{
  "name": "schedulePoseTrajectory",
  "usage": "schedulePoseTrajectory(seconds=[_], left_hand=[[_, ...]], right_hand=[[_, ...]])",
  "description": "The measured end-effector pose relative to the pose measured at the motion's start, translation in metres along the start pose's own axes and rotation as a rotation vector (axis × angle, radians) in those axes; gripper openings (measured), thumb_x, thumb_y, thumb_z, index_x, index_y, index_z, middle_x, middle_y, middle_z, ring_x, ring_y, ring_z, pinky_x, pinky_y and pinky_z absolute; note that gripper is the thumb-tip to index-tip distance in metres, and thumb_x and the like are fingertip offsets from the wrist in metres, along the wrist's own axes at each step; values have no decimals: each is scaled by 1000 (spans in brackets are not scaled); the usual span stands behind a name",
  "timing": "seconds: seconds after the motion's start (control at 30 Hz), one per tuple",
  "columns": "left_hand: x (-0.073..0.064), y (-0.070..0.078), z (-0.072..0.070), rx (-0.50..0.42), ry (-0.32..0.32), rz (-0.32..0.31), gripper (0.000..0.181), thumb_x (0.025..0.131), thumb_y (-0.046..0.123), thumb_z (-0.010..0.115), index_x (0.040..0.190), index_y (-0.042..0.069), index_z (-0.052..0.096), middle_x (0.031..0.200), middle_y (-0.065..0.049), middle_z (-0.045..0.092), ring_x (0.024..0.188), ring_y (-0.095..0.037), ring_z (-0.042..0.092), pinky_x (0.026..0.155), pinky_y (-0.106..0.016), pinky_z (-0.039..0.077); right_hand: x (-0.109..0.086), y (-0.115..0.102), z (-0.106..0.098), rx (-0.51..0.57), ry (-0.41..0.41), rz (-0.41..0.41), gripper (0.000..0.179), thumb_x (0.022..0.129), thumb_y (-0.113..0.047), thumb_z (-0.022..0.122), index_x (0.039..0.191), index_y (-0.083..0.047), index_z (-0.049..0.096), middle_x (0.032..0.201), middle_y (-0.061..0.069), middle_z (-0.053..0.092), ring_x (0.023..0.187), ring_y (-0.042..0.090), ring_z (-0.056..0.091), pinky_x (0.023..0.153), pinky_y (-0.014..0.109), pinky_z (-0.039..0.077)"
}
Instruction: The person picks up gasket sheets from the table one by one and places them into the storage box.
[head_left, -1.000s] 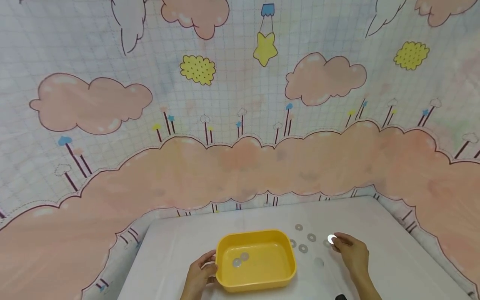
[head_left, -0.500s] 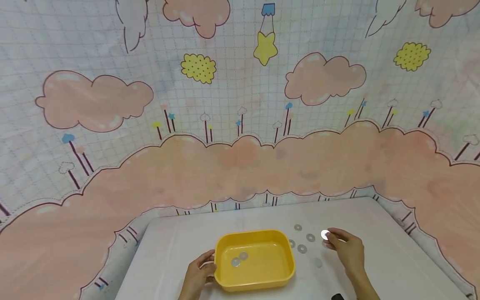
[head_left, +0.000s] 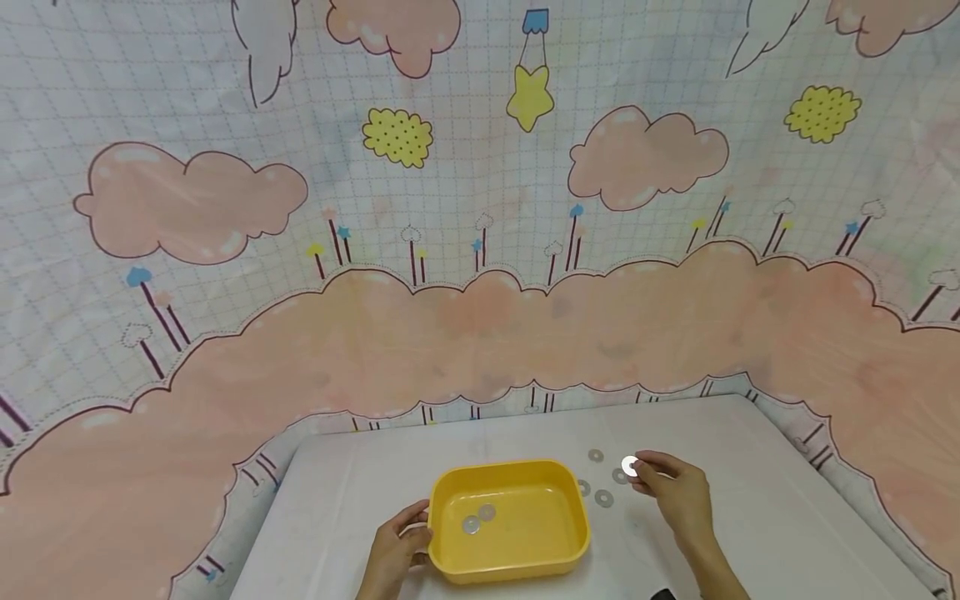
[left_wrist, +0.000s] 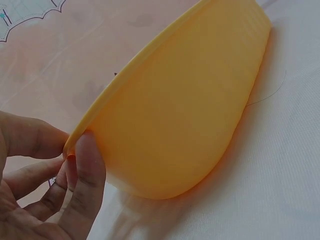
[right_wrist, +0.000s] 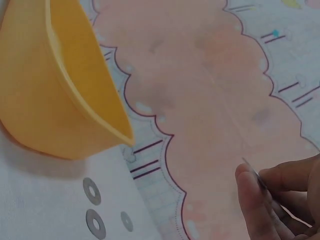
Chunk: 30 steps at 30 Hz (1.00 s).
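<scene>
A yellow plastic basin (head_left: 510, 569) stands on the white table. My left hand (head_left: 395, 546) pinches its left rim; in the left wrist view, the thumb (left_wrist: 87, 175) presses the outer wall. Two round metal discs (head_left: 471, 524) lie on the basin floor. Right of the basin, my right hand (head_left: 678, 492) pinches a shiny flat washer (head_left: 631, 466) between thumb and fingers, raised above the table. The right wrist view shows this washer (right_wrist: 254, 172) nearly edge-on. Several grey washers (head_left: 603, 498) lie flat between the basin and the right hand.
The white table (head_left: 360, 467) extends behind and to both sides of the basin. A cloth backdrop (head_left: 450, 333) with printed clouds rises at the table's back. A small black object (head_left: 663, 594) shows at the bottom edge, near the right forearm.
My right hand has moved left with the pinched washer, toward the basin. A pale round spot on the table near that hand no longer shows. The left hand stays on the basin.
</scene>
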<state>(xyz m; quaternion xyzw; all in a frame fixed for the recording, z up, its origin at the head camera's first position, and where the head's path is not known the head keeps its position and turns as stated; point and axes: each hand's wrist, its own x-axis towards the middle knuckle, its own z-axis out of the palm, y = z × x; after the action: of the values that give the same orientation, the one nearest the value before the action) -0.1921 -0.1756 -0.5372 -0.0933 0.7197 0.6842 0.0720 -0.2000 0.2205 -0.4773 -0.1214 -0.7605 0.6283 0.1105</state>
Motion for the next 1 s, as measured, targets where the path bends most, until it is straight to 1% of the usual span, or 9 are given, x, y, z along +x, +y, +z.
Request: schedulePoseTrajectory(seconds=[0.23, 0.43, 0.6, 0.87, 1.0], left_hand=[[-1, 0, 1, -12, -5, 0, 58, 87, -1, 63, 142, -7, 45, 119, -15, 53, 91, -16, 63, 68, -34, 60], [2, 0, 1, 0, 8, -7, 59, 87, -1, 63, 143, -6, 44, 121, -15, 52, 92, -16, 62, 69, -34, 60], [2, 2, 3, 2, 16, -10, 58, 87, -1, 63, 142, -7, 45, 120, -15, 52, 92, -15, 63, 68, -33, 60], [3, 3, 4, 1, 18, -3, 58, 86, -2, 62, 141, -7, 46, 119, -15, 53, 91, -14, 63, 68, -33, 60], [4, 2, 3, 4, 17, -3, 58, 86, -1, 63, 141, -6, 46, 119, -14, 53, 91, -15, 63, 68, -34, 60]], right_hand=[[-4, -7, 12, 0, -36, 4, 29, 94, -8, 63, 119, 7, 64, 107, 18, 70, 78, 12, 73, 72, 21, 60], [-5, -12, 23, 37, -60, 4, 26, 94, -4, 61, 117, 8, 65, 103, 17, 71, 77, 14, 73, 72, 23, 61], [-8, -16, 33, 56, -84, -1, 25, 93, -4, 63, 115, 7, 66, 100, 15, 71, 75, 14, 73, 72, 23, 61], [-15, -17, 56, 110, -124, 5, 24, 89, 0, 66, 112, 6, 68, 99, 16, 70, 76, 19, 73, 70, 25, 61], [-17, -16, 70, 110, -153, 12, 20, 89, 1, 66, 108, 5, 70, 97, 15, 70, 77, 20, 72, 70, 24, 61]])
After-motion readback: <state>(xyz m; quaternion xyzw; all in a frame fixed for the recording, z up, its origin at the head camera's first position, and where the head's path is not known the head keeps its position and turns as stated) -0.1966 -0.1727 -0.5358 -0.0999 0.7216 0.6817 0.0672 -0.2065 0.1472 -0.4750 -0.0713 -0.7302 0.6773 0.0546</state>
